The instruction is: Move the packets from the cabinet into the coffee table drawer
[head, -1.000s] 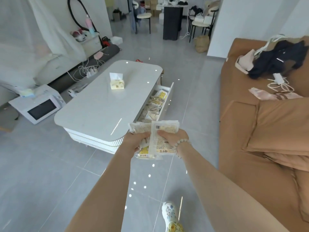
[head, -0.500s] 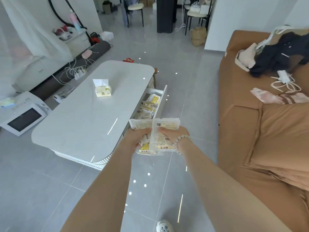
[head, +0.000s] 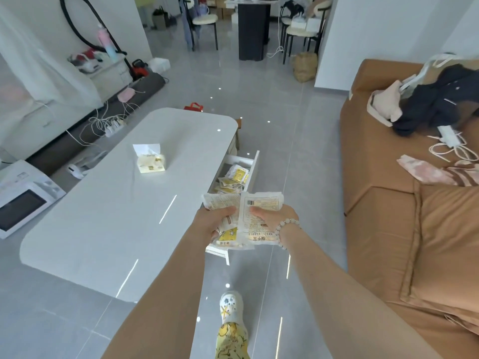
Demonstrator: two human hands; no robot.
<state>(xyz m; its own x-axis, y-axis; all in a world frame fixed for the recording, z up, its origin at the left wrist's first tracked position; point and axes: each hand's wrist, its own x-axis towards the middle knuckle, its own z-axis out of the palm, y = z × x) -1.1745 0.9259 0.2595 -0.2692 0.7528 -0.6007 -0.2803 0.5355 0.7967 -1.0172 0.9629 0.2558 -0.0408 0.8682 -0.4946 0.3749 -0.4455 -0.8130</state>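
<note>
Both hands hold a stack of white and yellow packets [head: 255,221] in front of me, above the near end of the open drawer. My left hand [head: 213,221] grips the stack's left side and my right hand [head: 276,218], with a bead bracelet on the wrist, grips the right side. The white coffee table [head: 124,216] stands to the left. Its side drawer [head: 255,167] is pulled out toward the sofa and holds several more yellow and white packets [head: 234,178]. The cabinet is not in view.
A brown sofa [head: 388,203] with clothes and cables runs along the right. A tissue pack [head: 150,159] sits on the table top. A white microwave [head: 23,200] lies on the floor at left. My foot in a white shoe [head: 230,307] is on the grey tile aisle.
I have walked closer to the coffee table along the aisle. The hands with the packets are now over the near end of the open drawer. The grip is unchanged.
</note>
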